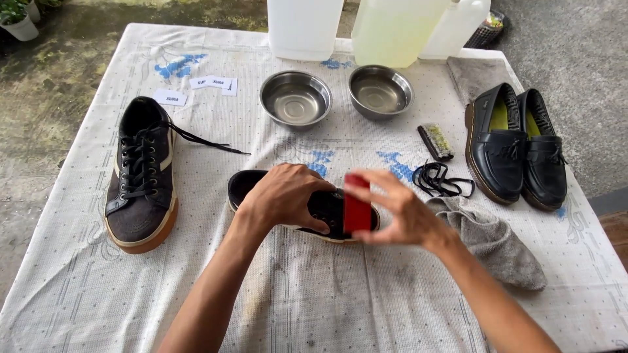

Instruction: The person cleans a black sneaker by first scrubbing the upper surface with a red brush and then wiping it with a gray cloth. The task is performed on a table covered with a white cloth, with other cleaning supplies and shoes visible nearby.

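A dark suede sneaker [246, 184] without laces lies on its side at the middle of the table. My left hand [282, 195] presses down on its upper and holds it still. My right hand [400, 210] pinches a small red block [357, 204] and sets it against the sneaker's toe end. The matching laced sneaker [140, 180] with a tan sole stands upright at the left, one lace trailing right. A loose black lace [439, 180] lies coiled just beyond my right hand.
Two steel bowls [296, 98] [380, 90] sit at the back, behind them a white jug [304, 27] and a yellowish jug [392, 29]. A pair of black loafers [513, 147] stands at the right. A grey cloth [497, 242] lies near my right wrist, a small brush [436, 141] beside the loafers.
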